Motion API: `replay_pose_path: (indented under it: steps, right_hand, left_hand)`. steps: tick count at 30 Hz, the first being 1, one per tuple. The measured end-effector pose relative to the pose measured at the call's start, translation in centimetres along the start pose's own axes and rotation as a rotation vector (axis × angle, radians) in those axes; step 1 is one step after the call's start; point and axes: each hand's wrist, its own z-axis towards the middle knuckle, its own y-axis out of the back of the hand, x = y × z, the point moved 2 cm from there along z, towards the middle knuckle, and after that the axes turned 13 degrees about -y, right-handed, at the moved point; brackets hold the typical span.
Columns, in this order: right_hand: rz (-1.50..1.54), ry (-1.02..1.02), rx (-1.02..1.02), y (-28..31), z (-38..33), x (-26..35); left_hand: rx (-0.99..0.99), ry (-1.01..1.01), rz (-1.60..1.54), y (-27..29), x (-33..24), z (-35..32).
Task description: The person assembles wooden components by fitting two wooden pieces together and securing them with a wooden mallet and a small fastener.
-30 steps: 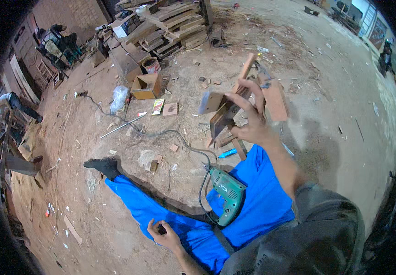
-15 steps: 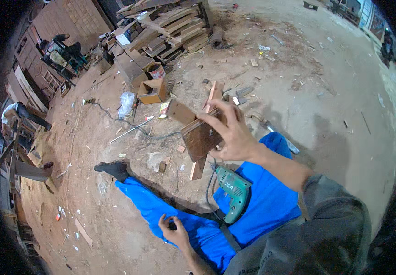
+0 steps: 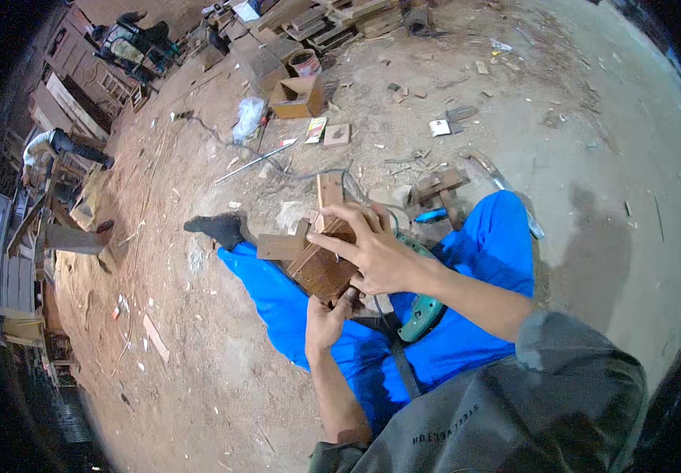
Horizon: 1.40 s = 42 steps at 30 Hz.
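- Earthen floor (image 3: 214,363) fills the yard, strewn with chips; a wood stack (image 3: 332,24) and two other people lie toward the far left.
- Widest open stretch: right of the right knee, where a shadow and small scraps lie; a long-handled tool (image 3: 500,178) edges the knee.
- Left of the outstretched left leg (image 3: 265,315), the floor also runs wide, with thin scraps.
- Ahead, a metal rod (image 3: 255,162) and a wooden box (image 3: 310,100) stand well apart from the hands.
- The wooden assembly (image 3: 318,272), a brown block with paler slats jutting out, is held up before the lap, overlapping the left leg in view.
- Left hand (image 3: 326,323): pinches the block's near edge, thumb uppermost; its other fingers are mostly hidden.
- Right hand (image 3: 384,256): clasps the far side, index and middle fingers spread apart.
- The green drill (image 3: 423,319) is partly covered by the right hand and forearm; its front end is hard to make out.
- The dark rim cuts off the surroundings.
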Motion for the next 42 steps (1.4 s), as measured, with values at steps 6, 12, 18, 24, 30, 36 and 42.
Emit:
replay_pose_path:
  steps: [6,12,18,24,30,36,42]
  right_hand:
    - [0.257,-0.253,-0.094,-1.7,-3.4,-3.5]
    - [0.383,-0.443,0.222,-5.1,-4.9,-6.8]
    - [0.399,-0.397,0.504,-1.7,-3.4,-5.3]
    - [0.871,-0.572,1.026,-1.5,-2.9,-5.7]
    - [1.359,-0.908,1.129,-2.7,-4.8,-5.1]
    - [1.288,-0.885,1.441,-2.4,-5.9,-5.0]
    - [1.268,-0.942,1.425,-2.0,-6.3,-3.5]
  left_hand:
    - [-0.209,0.023,-0.106,-0.1,2.8,-2.7]
    - [-0.335,-0.057,-0.131,-1.1,3.5,-1.6]
    - [-0.331,-0.055,-0.124,-0.9,2.1,-2.1]
    - [-0.246,-0.083,-0.231,-0.9,1.3,-2.7]
    - [-0.257,-0.058,-0.221,-1.0,0.6,-3.5]
    - [-0.094,0.035,-0.308,-1.1,-0.3,-4.3]
    - [0.158,0.249,-0.53,0.6,-2.5,-4.0]
